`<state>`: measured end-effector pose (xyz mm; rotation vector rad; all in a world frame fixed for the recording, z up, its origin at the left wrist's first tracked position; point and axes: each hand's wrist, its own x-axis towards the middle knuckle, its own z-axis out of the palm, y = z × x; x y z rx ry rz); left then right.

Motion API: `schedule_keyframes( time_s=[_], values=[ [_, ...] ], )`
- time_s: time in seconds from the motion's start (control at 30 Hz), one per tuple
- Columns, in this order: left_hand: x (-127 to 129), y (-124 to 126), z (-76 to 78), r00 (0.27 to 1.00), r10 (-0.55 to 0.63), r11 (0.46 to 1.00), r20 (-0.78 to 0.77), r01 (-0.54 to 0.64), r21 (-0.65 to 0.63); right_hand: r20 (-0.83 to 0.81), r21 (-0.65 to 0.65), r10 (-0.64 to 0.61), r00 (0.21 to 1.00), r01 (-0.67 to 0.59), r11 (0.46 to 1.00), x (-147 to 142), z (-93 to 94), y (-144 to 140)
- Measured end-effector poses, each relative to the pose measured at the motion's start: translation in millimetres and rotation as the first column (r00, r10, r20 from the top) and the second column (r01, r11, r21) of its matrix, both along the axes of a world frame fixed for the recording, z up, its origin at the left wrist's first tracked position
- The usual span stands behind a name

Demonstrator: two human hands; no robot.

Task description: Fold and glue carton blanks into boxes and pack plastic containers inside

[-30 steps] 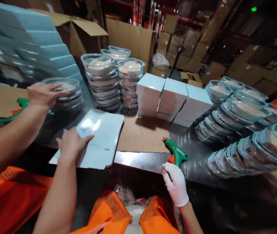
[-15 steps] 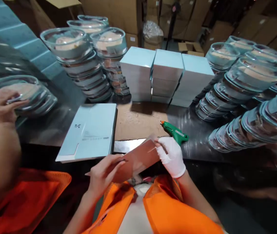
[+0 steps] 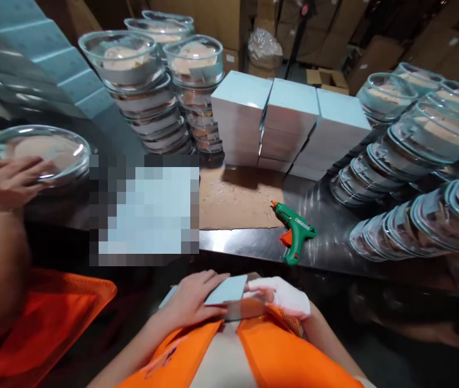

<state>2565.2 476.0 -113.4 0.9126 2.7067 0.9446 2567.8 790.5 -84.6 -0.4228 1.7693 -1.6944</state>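
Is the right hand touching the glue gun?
Apart. The head view shows the right hand near the body, with bare table edge between it and the glue gun.

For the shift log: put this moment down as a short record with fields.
left hand: bare, fingers on a flat pale blue card held close to the body
right hand: white glove, on the same card
glue gun: green, lying on the steel table, untouched
boxes: pale blue, stacked behind the brown cardboard sheet
glass bowls: stacked left, back and right
co-worker's hand: on a bowl at far left
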Motion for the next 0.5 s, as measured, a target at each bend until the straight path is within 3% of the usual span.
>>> schedule_keyframes(
  time_s=[0.03, 0.07, 0.1, 0.17, 0.23, 0.37, 0.43, 0.5],
  values=[
    [-3, -5, 1.5, 0.996, 0.088, 0.995, -0.034, -0.086, 0.058, -0.068, 0.034, -0.151, 0.986, 0.153, 0.988, 4, 0.1, 9],
    [-7, -9, 2.8, 0.975, 0.215, 0.969, -0.057, -0.206, 0.136, -0.169, 0.060, -0.328, 0.929, 0.342, 0.938, 7, -0.4, 16],
    [-10, -11, 3.6, 0.934, 0.353, 0.915, -0.057, -0.332, 0.228, -0.280, 0.058, -0.479, 0.832, 0.513, 0.856, 9, -2.0, 19],
    [-14, -4, 3.9, 0.837, 0.547, 0.761, 0.036, -0.514, 0.395, -0.458, -0.006, -0.615, 0.642, 0.690, 0.724, 11, -8.2, 15],
    [-15, 17, 2.6, 0.812, 0.552, 0.645, 0.190, -0.560, 0.519, -0.565, -0.056, -0.614, 0.551, 0.717, 0.695, 9, -16.1, -3],
    [-9, 65, -6.3, 0.831, 0.470, 0.534, 0.297, -0.536, 0.654, -0.603, -0.081, -0.662, 0.445, 0.791, 0.606, -5, -21.3, -40],
    [-7, 76, -14.0, 0.823, 0.513, 0.505, 0.243, -0.519, 0.689, -0.538, -0.105, -0.712, 0.452, 0.802, 0.588, -10, -16.2, -47],
    [-5, 78, -21.3, 0.827, 0.535, 0.509, 0.175, -0.480, 0.715, -0.428, -0.126, -0.745, 0.511, 0.783, 0.609, -11, -9.1, -47]
  ],
)
